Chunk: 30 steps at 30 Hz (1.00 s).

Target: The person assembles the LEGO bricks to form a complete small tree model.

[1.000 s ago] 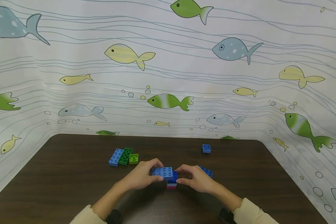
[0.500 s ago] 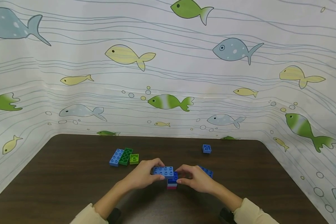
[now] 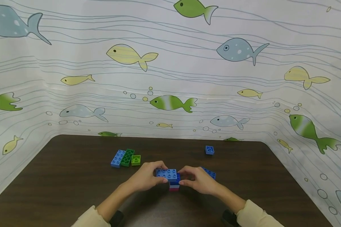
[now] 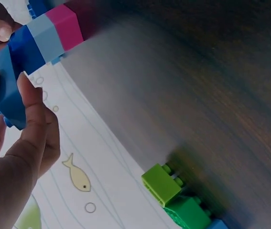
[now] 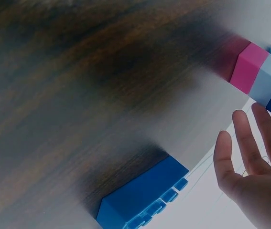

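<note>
A small tower of bricks stands upright on the table, with a pink brick (image 4: pixel 67 27) lowest, a pale blue-grey brick (image 4: pixel 47 36) over it and a dark blue brick (image 3: pixel 178 178) on top. My left hand (image 3: pixel 145 177) pinches a lighter blue eight-stud brick (image 3: pixel 166 174) between thumb and fingers. Its right end overlaps the tower's top, and in the left wrist view it sits at a slant against the dark blue brick. From the other side my right hand (image 3: pixel 199 181) pinches the dark blue brick, its other fingers (image 5: pixel 245 138) spread away from the tower.
Back left lie a blue brick (image 3: pixel 118 158), a dark green brick (image 3: pixel 127 157) and a small lime brick (image 3: pixel 135 160). A small blue brick (image 3: pixel 209 150) lies back right. Another long blue brick (image 5: pixel 145 193) lies beyond my right hand. Fish-patterned white sheeting (image 3: pixel 170 78) surrounds the table (image 3: pixel 59 176).
The lighter blue brick in my left hand has shifted slightly right over the tower. My right hand stays in place at the tower.
</note>
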Tool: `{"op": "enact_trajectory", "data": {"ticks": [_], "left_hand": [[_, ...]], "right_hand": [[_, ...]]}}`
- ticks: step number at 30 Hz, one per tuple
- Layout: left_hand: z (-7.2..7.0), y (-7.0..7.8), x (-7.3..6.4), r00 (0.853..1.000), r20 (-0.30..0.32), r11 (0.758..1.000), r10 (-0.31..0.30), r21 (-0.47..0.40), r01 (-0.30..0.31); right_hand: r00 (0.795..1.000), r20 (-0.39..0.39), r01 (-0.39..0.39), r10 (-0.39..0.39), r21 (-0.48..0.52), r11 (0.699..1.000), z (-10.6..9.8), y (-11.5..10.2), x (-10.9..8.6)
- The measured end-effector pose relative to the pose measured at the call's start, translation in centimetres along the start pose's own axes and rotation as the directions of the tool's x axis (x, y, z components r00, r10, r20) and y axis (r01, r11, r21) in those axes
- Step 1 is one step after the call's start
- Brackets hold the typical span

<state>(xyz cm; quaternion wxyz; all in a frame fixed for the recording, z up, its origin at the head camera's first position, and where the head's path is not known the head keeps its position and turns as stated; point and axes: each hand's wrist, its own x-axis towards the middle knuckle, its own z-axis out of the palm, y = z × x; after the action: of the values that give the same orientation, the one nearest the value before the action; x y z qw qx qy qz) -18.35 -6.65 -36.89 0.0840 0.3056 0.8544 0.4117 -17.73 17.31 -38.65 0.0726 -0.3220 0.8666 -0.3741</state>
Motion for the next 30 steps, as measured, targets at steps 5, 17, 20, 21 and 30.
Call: {"op": "enact_trajectory", "data": {"ticks": [5, 17, 20, 21, 30], "left_hand": [[-0.01, 0.03, -0.02, 1.0, -0.007, 1.0, -0.015, -0.026, 0.015], [0.0, -0.17, 0.17, 0.999, 0.005, 0.998, -0.046, -0.039, 0.046], [0.06, -0.2, 0.12, 0.999, -0.003, 0.998, -0.047, -0.039, 0.047], [0.09, -0.22, 0.09, 0.999, -0.005, 0.998, -0.046, -0.042, 0.046], [0.29, -0.23, -0.04, 0.999, -0.008, 0.998, -0.048, -0.048, 0.047]], "right_hand": [[1.0, 0.003, 0.009, -0.009, 0.014, 1.0, -0.11, -0.26, 0.03], [1.0, 0.012, -0.013, 0.013, 0.006, 1.0, -0.16, -0.13, 0.14], [1.0, 0.01, -0.02, 0.02, -0.002, 1.0, -0.18, -0.07, 0.15], [1.0, 0.01, -0.024, 0.024, -0.003, 1.0, -0.19, -0.06, 0.13], [0.999, 0.019, -0.044, 0.044, 0.002, 0.999, -0.16, -0.09, 0.0]]}}
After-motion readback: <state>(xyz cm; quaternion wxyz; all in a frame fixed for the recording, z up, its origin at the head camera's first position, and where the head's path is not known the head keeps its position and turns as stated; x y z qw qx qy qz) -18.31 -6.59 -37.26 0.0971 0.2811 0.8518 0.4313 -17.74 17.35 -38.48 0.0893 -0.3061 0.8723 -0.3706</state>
